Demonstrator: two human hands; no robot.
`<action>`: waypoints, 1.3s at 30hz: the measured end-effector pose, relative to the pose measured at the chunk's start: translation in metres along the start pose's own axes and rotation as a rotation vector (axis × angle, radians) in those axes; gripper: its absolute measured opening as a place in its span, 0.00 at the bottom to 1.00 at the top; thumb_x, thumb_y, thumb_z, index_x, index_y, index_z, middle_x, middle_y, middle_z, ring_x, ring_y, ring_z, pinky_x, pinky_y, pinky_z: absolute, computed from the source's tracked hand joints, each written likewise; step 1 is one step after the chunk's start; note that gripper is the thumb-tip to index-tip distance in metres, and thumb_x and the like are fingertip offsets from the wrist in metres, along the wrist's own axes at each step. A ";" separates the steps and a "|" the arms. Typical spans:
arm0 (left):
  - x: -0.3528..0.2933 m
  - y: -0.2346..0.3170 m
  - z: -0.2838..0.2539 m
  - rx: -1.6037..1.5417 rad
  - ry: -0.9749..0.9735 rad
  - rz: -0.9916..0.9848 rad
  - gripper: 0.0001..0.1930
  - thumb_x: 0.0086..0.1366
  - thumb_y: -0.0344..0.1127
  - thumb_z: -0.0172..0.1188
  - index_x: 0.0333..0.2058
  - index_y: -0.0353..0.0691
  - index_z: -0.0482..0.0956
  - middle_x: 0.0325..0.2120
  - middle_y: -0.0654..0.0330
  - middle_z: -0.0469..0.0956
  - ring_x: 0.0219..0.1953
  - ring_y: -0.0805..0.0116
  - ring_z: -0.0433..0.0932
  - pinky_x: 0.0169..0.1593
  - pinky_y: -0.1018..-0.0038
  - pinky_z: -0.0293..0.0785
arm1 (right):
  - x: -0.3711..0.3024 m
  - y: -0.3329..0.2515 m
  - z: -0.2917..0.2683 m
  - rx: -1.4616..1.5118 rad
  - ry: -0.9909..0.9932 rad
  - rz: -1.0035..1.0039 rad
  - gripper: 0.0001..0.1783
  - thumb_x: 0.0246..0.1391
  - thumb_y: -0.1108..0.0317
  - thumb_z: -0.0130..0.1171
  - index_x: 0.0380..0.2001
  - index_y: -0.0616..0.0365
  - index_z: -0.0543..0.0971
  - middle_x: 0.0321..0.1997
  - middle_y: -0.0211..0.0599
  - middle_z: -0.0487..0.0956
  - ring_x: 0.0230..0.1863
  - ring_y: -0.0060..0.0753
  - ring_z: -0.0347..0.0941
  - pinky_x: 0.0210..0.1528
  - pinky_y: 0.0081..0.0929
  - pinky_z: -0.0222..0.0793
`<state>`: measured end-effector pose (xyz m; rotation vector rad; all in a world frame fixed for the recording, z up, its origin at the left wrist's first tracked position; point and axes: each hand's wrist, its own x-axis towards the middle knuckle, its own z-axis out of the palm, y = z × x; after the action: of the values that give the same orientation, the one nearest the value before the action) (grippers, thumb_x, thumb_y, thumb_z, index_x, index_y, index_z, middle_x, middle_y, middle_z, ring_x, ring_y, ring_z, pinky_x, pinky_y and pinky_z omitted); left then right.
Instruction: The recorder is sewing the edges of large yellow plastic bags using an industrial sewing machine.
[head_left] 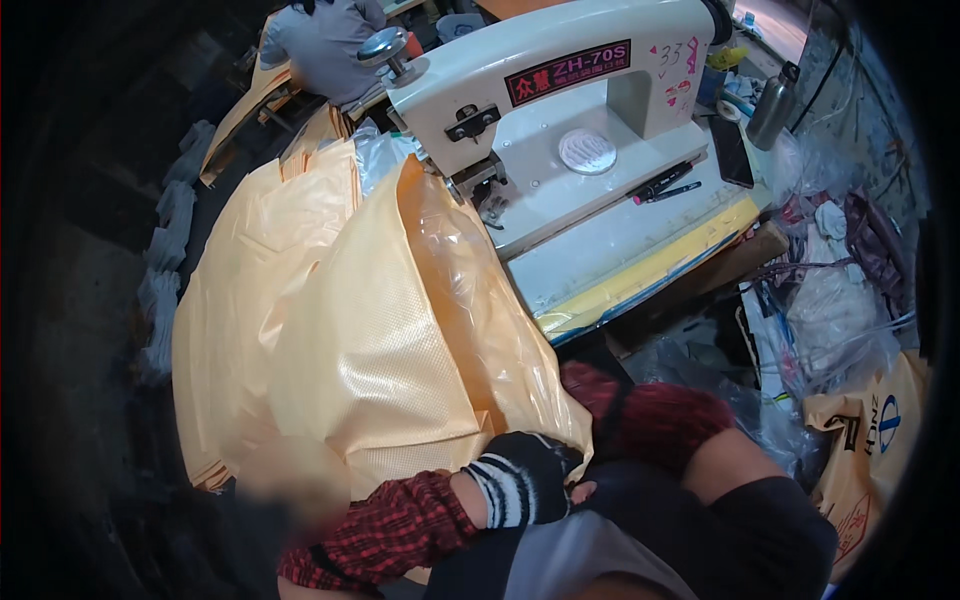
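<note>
A cream woven plastic sack (375,340) lies across my front, its mouth gaping beside the sewing machine (560,60). Shiny clear liner film (480,290) shows inside the opening. My left hand (525,482), in a black glove with a white striped cuff, is closed on the sack's near lower corner; bare fingertips poke out of the glove. My right hand (598,362) is a dark shape by the sack's right edge, below the machine table, its fingers hidden. Red plaid sleeves cover both forearms. At the sack's far corner is the machine's needle and presser area (485,190).
More cream sacks (240,300) are piled on the left. On the machine bed are pens (665,187), a phone (731,150) and a metal bottle (775,105). Plastic bags (835,290) crowd the right. Another person (330,50) sits at the far left.
</note>
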<state>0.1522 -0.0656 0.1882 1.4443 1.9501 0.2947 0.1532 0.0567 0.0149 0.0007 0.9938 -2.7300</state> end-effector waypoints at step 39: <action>0.078 -0.008 0.027 0.002 -0.450 0.220 0.15 0.52 0.39 0.52 0.32 0.36 0.80 0.29 0.45 0.77 0.36 0.47 0.76 0.40 0.59 0.73 | 0.072 -0.090 0.044 -1.677 0.393 0.397 0.38 0.51 0.71 0.47 0.62 0.63 0.44 0.51 0.63 0.69 0.51 0.54 0.69 0.52 0.40 0.66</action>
<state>0.1513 -0.0029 0.1335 1.5711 1.4359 0.0547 0.0670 0.0796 0.0994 0.3762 2.6023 -0.9104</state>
